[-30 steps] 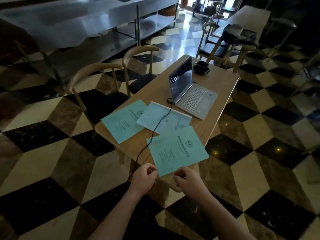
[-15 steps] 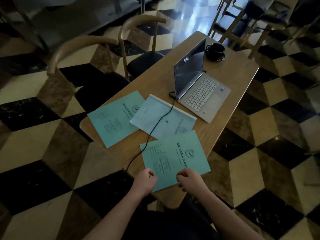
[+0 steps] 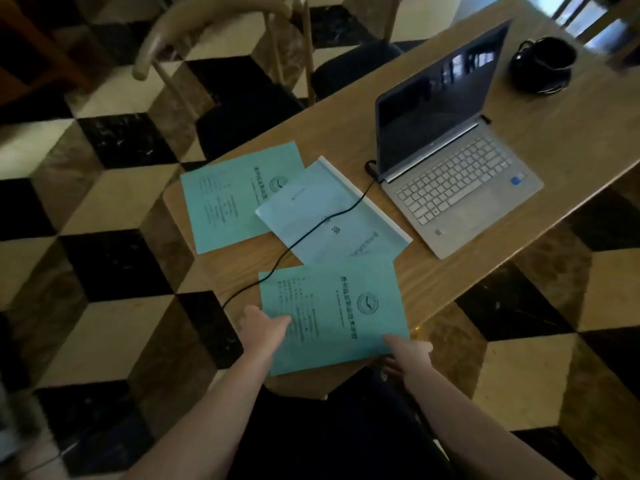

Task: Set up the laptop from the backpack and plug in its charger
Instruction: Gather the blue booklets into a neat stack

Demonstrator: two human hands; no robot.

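The silver laptop (image 3: 460,188) stands open on the wooden table (image 3: 571,133), its screen dark. A black charger cable (image 3: 311,233) runs from the laptop's left side across the papers and off the table's near left edge. Closest to me lies a green booklet (image 3: 332,313). My left hand (image 3: 263,323) holds its left edge with the thumb on top. At the booklet's near right corner, my right hand (image 3: 410,353) pinches it, one finger above and others below. No backpack is in view.
A second green booklet (image 3: 235,195) and a pale blue folder (image 3: 332,216) lie left of the laptop. A black cup on a saucer (image 3: 542,64) stands at the far right. Two wooden chairs (image 3: 207,26) stand along the table's left side on a checkered floor.
My view has dropped closer to the table. Both hands moved apart from the booklet's near edge, the left to its left edge and the right to its right corner, and the booklet turned slightly.
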